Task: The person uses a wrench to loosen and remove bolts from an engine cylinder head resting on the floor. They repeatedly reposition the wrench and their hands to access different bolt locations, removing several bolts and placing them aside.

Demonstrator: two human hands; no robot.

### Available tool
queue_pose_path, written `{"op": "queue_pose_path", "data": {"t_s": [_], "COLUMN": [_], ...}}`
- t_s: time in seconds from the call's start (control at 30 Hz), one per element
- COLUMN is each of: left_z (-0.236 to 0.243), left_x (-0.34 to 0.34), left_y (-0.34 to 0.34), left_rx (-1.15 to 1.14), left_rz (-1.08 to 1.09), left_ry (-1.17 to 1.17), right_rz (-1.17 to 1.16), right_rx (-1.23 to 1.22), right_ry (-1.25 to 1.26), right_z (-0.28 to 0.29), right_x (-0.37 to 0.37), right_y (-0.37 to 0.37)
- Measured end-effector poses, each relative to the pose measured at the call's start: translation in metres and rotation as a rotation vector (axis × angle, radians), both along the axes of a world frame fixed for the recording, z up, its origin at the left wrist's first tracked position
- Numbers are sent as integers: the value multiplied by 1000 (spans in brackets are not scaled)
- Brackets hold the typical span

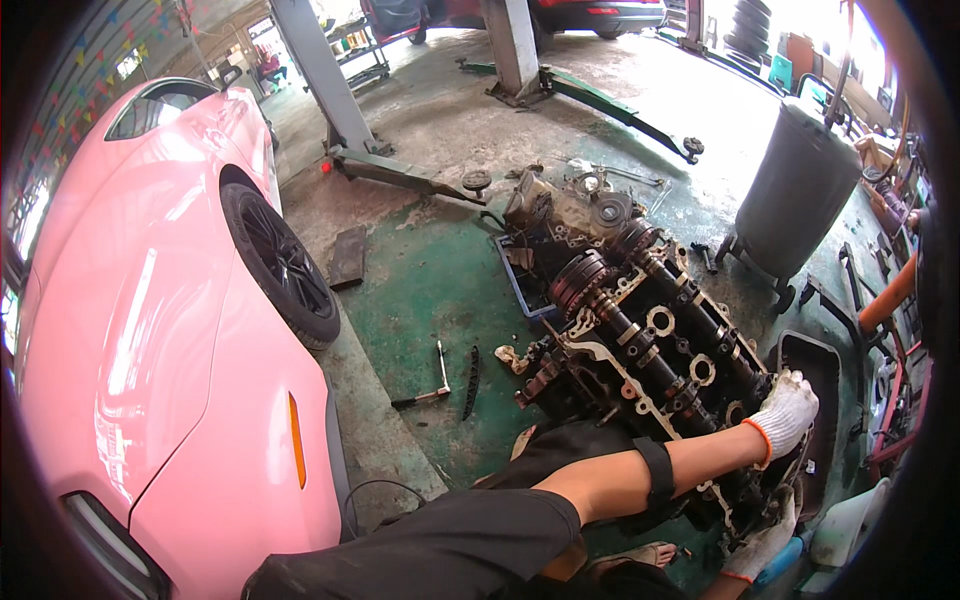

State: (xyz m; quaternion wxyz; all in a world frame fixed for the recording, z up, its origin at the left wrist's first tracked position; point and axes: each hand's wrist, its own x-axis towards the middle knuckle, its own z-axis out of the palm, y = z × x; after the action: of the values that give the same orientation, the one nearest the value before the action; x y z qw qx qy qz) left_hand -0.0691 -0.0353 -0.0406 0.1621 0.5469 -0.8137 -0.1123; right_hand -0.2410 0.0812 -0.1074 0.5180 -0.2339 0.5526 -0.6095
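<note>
A dirty, partly stripped car engine (640,350) lies in front of me, its camshafts (655,360) and round gears (580,282) exposed. My left arm, with a black band on it, reaches across to its right edge. There my left hand (786,414), in a white knit glove with an orange cuff, is closed, its fingers curled; whatever they hold is hidden. Lower down, at the near right end of the engine, is my gloved right hand (766,548), with darkly stained fingers. Its grip cannot be made out. Beside it shows a blue object (780,562) of unclear kind.
A pink car (160,330) stands close on the left. A ratchet wrench (441,370) and a dark toothed strip (472,382) lie on the green floor. Right of the engine are a black tray (828,375), a white bucket (848,525) and a grey tank (798,190). Lift arms (405,178) stand beyond.
</note>
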Motion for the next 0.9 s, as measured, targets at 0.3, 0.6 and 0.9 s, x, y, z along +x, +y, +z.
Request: {"op": "queue_pose_path", "data": {"t_s": [0.3, 0.6, 0.9], "left_z": [-14, -10, -17], "left_x": [-9, -7, -12], "left_y": [-3, -1, -5], "left_rx": [-43, 2, -27], "left_rz": [87, 32, 70], "left_ry": [94, 44, 65], "right_rz": [-25, -1, -42], "right_rx": [41, 23, 43], "right_ry": [53, 9, 4], "right_z": [7, 3, 2], "right_x": [6, 2, 2], "right_y": [3, 1, 1]}}
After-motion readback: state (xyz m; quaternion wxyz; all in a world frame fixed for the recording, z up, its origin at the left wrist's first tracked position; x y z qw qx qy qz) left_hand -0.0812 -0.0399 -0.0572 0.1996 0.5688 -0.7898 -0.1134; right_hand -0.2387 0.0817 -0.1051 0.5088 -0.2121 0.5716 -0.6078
